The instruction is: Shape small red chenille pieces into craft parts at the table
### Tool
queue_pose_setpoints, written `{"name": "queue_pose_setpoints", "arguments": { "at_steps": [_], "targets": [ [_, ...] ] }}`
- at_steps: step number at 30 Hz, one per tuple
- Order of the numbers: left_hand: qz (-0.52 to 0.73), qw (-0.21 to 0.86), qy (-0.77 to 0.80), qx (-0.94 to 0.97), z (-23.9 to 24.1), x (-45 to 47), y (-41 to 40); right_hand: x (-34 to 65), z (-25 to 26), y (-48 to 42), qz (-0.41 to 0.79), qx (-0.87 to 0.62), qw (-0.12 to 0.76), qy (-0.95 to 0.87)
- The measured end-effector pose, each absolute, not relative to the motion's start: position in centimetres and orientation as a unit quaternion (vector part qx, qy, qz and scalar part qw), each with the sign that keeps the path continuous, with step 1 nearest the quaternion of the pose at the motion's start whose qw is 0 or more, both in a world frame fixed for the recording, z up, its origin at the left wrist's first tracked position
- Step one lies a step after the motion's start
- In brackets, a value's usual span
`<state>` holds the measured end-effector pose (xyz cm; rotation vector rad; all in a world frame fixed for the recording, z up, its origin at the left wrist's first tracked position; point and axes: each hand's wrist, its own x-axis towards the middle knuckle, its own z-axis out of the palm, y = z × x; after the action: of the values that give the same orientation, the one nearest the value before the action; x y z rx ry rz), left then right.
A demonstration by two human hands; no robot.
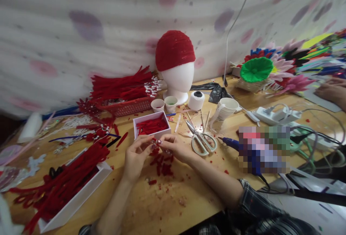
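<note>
My left hand (136,155) and my right hand (175,147) meet over the wooden table, fingertips pinched together. Between them is a small red chenille piece (155,140), mostly covered by the fingers. Just beneath lie loose red chenille scraps (165,168). Right behind my hands stands a small white box (158,133) holding short red chenille pieces (151,124). A pair of scissors (203,143) with pale handles rests to the right of my right hand, blades partly apart. A long white box (78,191) full of red chenille stems (70,179) sits to the left.
A blue glue gun (231,143) lies at right beside power strips (275,116). Behind stand a foam head (178,78) in a red cap, a red basket (129,108), paper cups (226,108) and a thread spool (196,101). Another person's hand (332,91) is at far right.
</note>
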<state>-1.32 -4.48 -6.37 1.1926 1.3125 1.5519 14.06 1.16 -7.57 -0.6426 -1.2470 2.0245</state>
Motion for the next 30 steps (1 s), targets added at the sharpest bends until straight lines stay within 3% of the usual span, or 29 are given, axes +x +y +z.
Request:
{"name": "queue_pose_setpoints", "arguments": {
  "at_steps": [8,17,24,30],
  "targets": [
    [0.636,0.43,0.498,0.403,-6.8,-1.3,-4.3,14.0,-6.4,0.4,0.705,-0.255,0.331,-0.573],
    [0.58,0.406,0.525,0.473,-6.5,-1.4,-4.2,14.7,-7.1,0.6,0.293,-0.238,0.42,-0.825],
    [0.581,0.455,0.515,0.437,-6.7,-0.8,-4.5,15.0,-7.1,0.4,0.09,-0.205,0.447,-0.866],
    [0.609,0.513,0.477,0.372,-7.0,-0.5,-4.5,15.0,-7.0,0.3,0.042,-0.191,0.461,-0.866]
  ]
}}
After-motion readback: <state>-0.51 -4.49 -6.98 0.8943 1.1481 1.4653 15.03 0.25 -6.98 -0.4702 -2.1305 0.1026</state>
